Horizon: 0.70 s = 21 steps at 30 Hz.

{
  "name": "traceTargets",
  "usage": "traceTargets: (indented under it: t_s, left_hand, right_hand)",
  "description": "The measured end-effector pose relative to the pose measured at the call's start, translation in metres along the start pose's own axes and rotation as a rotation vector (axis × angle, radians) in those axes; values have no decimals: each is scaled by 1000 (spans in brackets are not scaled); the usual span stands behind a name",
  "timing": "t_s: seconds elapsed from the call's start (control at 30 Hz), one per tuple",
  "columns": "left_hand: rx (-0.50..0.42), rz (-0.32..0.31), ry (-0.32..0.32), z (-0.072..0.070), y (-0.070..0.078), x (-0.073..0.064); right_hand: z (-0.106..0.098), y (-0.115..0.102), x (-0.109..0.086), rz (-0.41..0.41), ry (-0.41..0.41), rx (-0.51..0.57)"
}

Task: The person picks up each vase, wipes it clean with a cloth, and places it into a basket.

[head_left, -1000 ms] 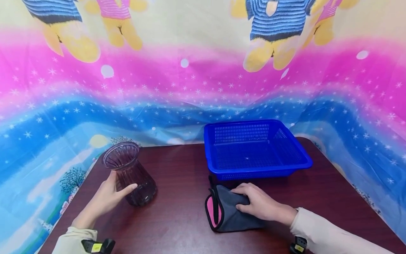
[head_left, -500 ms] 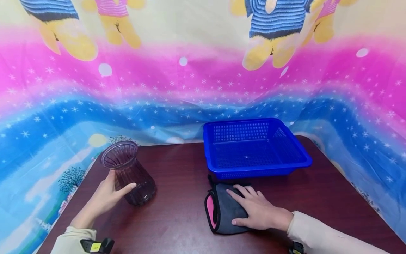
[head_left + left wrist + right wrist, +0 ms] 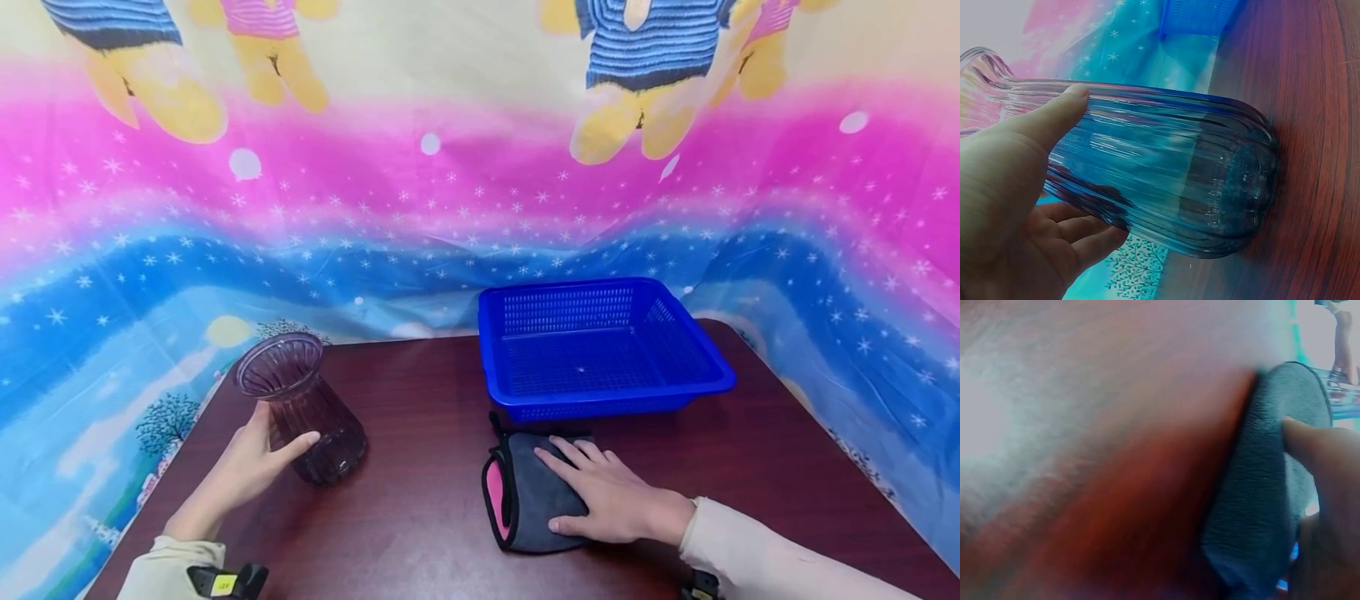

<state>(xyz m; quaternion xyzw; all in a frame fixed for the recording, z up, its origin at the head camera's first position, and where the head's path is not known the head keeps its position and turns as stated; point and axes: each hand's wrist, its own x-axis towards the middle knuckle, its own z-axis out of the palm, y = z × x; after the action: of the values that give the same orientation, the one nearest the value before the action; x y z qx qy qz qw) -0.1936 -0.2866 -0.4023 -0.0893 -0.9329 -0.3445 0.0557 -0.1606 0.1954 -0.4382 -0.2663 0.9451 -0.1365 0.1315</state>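
Observation:
At the table's left side, my left hand [image 3: 243, 462] holds a ribbed, purple-tinted clear vase [image 3: 330, 433] with a flared mouth. In the left wrist view, thumb and fingers lie around the body of the vase [image 3: 1166, 169], whose base is right at the tabletop. My right hand [image 3: 615, 496] rests with spread, fairly straight fingers on a folded cloth [image 3: 536, 492], dark grey outside with black edging and a pink inner side showing at its left fold. From the right wrist, the thumb lies along the grey cloth [image 3: 1247, 487].
A blue plastic basket [image 3: 600, 400] with perforated walls stands behind the cloth, toward the back right of the dark reddish-brown table [image 3: 420, 517]. A colourful printed curtain [image 3: 420, 200] hangs around the table's far side and both sides.
My right hand has gone from pinching the cloth to lying spread on top, and the cloth's right part is tucked in more compactly. The left hand and vase keep their place.

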Motion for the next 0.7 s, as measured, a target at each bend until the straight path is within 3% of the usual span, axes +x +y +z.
traceTargets:
  t_s: [0.17,0.3,0.7]
  left_hand:
    - [4,-4,-6,-1,0,0]
    - [1,1,-2,-1,1,1]
    - [18,-22,-10,-2,3,-1]
  right_hand:
    - [-13,0,-2,-11,-15,80]
    - [-23,-3,-3,-16,28,106]
    - [-56,-14,-14,-56,469,78]
